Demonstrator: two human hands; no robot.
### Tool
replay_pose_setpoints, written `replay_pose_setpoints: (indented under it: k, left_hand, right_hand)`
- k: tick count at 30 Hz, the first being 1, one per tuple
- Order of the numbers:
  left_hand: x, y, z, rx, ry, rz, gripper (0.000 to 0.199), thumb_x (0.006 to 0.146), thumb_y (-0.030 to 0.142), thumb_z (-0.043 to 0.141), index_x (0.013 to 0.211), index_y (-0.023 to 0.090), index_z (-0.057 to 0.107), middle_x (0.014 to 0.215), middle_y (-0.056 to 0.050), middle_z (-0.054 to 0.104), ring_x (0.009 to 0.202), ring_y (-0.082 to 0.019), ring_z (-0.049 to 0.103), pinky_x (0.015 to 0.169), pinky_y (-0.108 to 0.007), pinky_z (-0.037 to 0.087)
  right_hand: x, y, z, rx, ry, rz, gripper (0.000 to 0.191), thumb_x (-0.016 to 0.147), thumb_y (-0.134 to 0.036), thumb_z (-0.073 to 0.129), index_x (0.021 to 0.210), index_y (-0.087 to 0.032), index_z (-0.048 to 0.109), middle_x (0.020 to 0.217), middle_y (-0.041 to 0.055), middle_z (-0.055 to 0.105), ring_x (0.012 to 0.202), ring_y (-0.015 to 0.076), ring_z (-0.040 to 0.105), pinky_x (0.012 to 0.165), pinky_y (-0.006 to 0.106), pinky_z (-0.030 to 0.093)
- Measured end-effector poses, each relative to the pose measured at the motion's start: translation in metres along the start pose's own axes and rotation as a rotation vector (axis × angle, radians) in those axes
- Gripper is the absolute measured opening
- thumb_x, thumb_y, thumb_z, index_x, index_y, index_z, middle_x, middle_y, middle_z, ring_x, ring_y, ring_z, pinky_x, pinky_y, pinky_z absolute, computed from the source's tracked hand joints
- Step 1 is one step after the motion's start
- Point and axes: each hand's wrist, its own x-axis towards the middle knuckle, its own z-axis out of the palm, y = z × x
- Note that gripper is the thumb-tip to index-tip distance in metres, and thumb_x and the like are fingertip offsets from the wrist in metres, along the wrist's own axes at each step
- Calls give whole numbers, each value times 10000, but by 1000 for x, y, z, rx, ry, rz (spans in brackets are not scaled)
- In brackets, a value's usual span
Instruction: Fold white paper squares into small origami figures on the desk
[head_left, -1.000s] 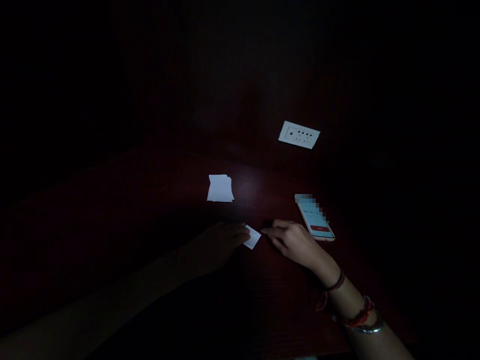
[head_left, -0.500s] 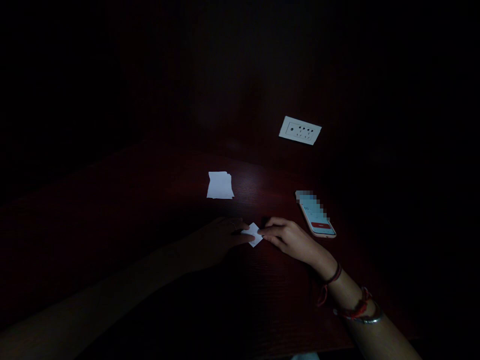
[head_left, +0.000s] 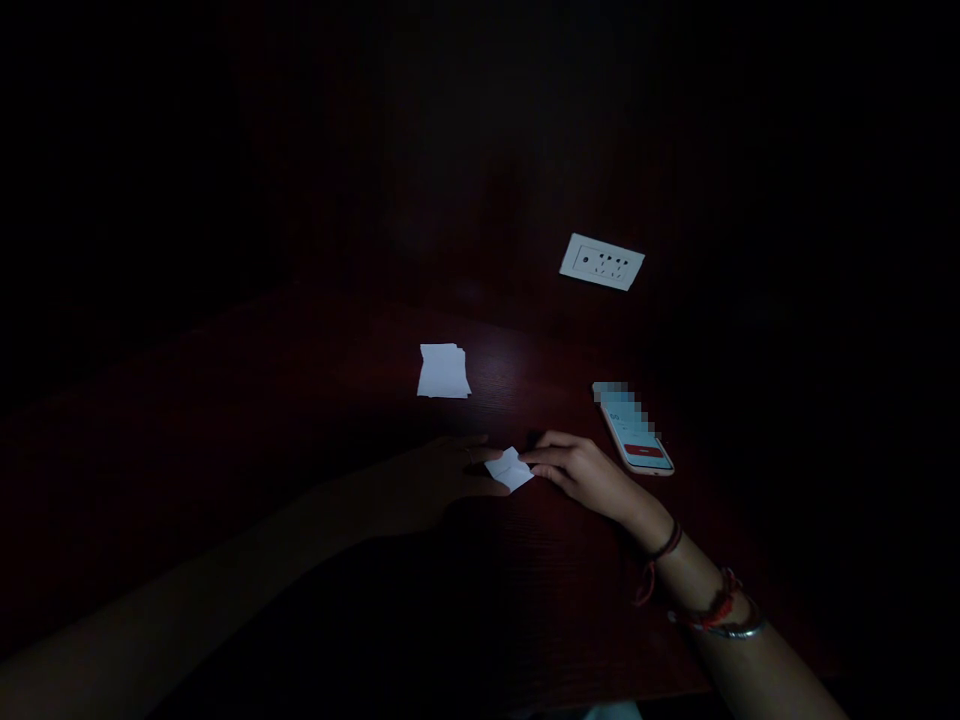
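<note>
We see a passage over the table [head_left: 525,375] between the paper stack [head_left: 443,371] and the phone [head_left: 631,430], running back toward the wall socket [head_left: 602,262]. From our side, our left hand [head_left: 454,475] blocks the straight way to the stack, our right hand [head_left: 581,474] crowds the phone's near left, and folded paper [head_left: 510,470] fills the narrow gap between our hands.

Tabletop [head_left: 360,360] deep red, fine darker grain; paper stack [head_left: 443,371] and folded paper [head_left: 511,470] plain white. Socket plate [head_left: 602,262] white, black holes. Phone [head_left: 636,440] pale blue screen, red bar, peach-pink case. Cords [head_left: 720,602] red and dark, bangle [head_left: 739,631] silver.
</note>
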Motion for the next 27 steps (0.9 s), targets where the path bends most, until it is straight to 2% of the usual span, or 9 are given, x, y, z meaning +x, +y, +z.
replay_pose_setpoints:
  k: [5,9,21,27]
  left_hand:
    - [2,-3,-1,-43,20,21,656,657,-65,421,1180,330,408,1363,39,228,1244,-232,179,964,-413,260]
    - [3,0,-2,-39,45,6,600,671,-68,401,1143,301,447,1336,12,293,1235,-228,209,956,-411,273]
    - [3,5,-4,22,26,10,504,725,-24,413,1145,254,423,1337,-24,291,1242,-234,183,959,-428,242]
    - [5,1,2,24,39,15,466,738,6,432,1129,259,430,1340,-12,287,1240,-242,188,954,-427,235]
  right_hand:
    - [-1,-1,0,0,0,-6,231,837,-230,429,1006,-212,587,894,38,558,820,134,524,736,239,421]
    - [0,-4,0,-6,3,-5,234,856,-231,389,969,-182,588,875,43,560,800,126,525,724,230,416]
    - [7,-10,1,44,84,59,149,847,-183,388,848,-158,535,815,35,519,739,114,501,681,215,398]
    - [10,-11,3,86,115,80,131,850,-163,368,810,-156,493,785,27,500,720,111,483,673,216,392]
